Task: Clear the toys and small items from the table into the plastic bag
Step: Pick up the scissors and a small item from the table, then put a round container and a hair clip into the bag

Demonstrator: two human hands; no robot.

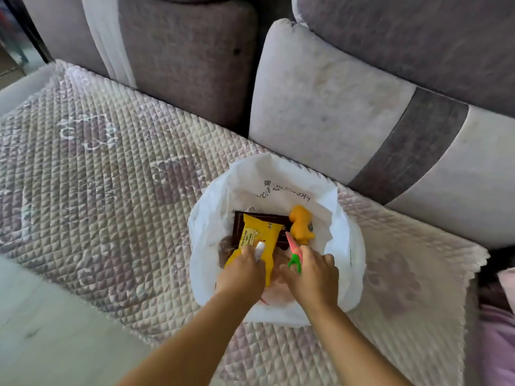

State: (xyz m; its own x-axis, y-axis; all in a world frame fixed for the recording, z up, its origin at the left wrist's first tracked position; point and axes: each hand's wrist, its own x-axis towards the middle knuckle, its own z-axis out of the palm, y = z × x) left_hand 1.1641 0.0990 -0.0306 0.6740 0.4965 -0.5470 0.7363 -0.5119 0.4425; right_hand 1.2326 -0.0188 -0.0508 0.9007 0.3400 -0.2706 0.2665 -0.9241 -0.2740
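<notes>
Starting at the left, our left hand (242, 270) reaches into the open mouth of the white plastic bag (207, 218), which sits on the quilted sofa cover (111, 162). Its fingers curl around the yellow wipes packet (257, 238), and a small white item (259, 249) shows between the fingers; what that item is we cannot tell. The packet looks soft and light, and its film is likely a little slippery, so a grip across its middle seems better than one at the crimped end. Under it lies a dark flat packet (281, 218), probably stiff enough to lift by an edge.

Further right, an orange toy dinosaur (301, 222) rests in the bag just beside the dark packet; it looks light and rubbery, easy to grip by the body. Right of our left hand, our right hand (313, 277) is curled around the green handle of pink-and-green toy scissors (293, 247), blades pointing into the bag. These look like light, rigid plastic, best held at the handle loops as we do. The bag itself is thin and floppy; its rim may fold inward if nudged.
</notes>
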